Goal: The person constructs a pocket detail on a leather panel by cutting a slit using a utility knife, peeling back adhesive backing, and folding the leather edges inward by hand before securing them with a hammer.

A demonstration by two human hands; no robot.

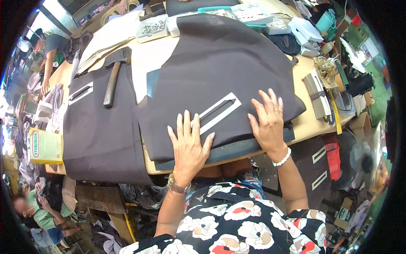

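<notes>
A large dark brown fabric piece lies spread over the table in front of me. On it sits a long white rectangular frame with a dark pointed strip inside. My left hand rests flat, fingers spread, its fingertips by the lower left end of the white frame. To the right of the frame, my right hand lies on the fabric with its fingers apart. Neither hand grips anything. A dark board shows under the fabric's near edge.
At left, a hammer lies on another dark fabric piece. A green and yellow tin stands beside it. Small metal parts fill a white box at the back. Scissors-like tools and a clamped bundle lie right. Other people work at left.
</notes>
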